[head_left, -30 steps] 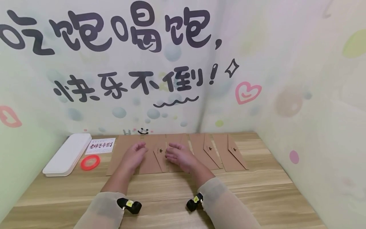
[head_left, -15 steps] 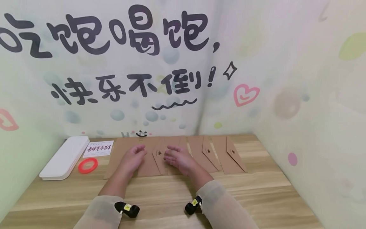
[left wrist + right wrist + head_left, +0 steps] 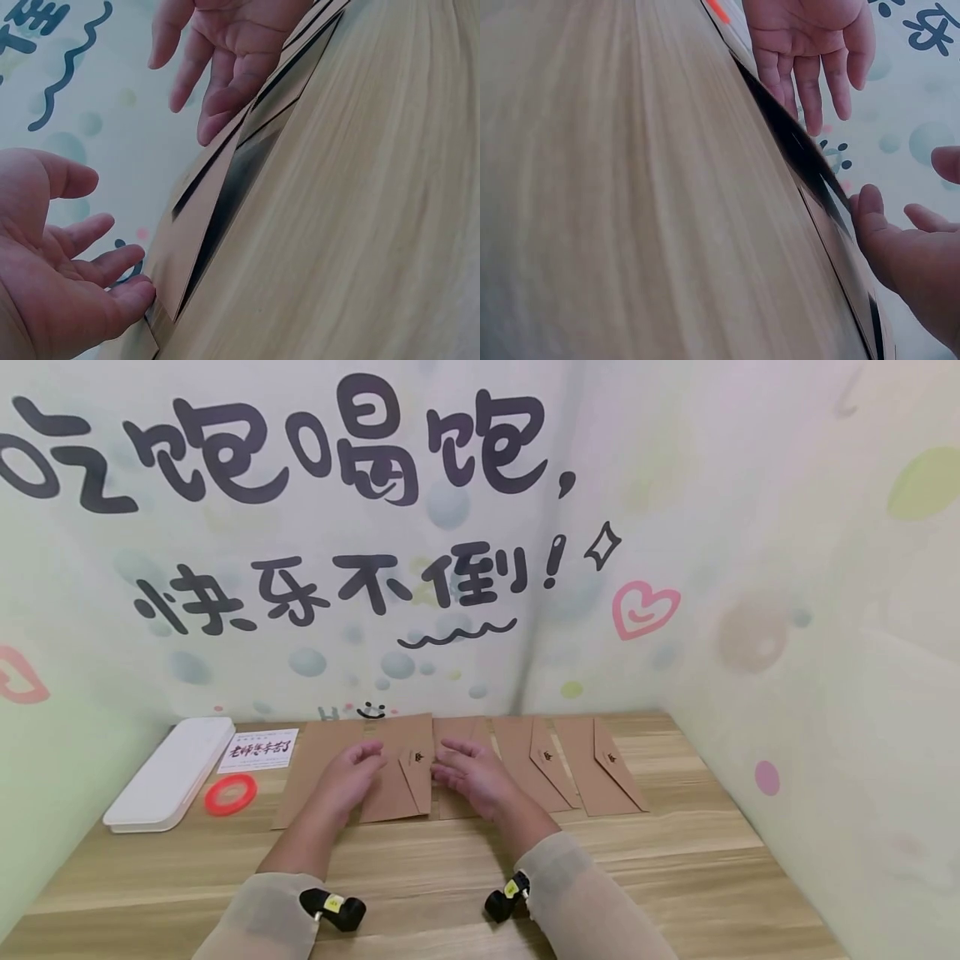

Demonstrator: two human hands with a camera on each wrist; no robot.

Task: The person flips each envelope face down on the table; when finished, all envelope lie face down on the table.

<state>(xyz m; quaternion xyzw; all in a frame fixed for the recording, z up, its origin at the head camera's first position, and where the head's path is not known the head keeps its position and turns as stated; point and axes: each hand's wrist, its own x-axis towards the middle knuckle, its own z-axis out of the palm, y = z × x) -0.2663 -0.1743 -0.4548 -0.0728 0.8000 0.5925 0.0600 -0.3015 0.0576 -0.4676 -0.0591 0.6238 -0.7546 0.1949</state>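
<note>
Several brown kraft envelopes lie in a row along the back of the table. My right hand [image 3: 476, 781] has its fingertips at the right edge of the second envelope from the left [image 3: 390, 800], and that edge is raised. A dark gap shows under this envelope [image 3: 191, 247] in the left wrist view. Relaxed and slightly bent, the fingers of my left hand [image 3: 348, 781] hover over the left part of the same envelope, palm turned inward. In the right wrist view, the fingertips [image 3: 868, 199] of my right hand meet the lifted edge, with the left hand [image 3: 810, 45] beyond.
A white case [image 3: 168, 772] lies at the left back. Beside it are a printed card [image 3: 258, 750] and a red ring [image 3: 230, 794]. The wall [image 3: 360, 668] rises right behind the envelopes. More envelopes [image 3: 600, 777] extend to the right.
The right edge of the second envelope has come up off its neighbour at my right fingertips. Both hands stay almost in place. The head view has shifted slightly.
</note>
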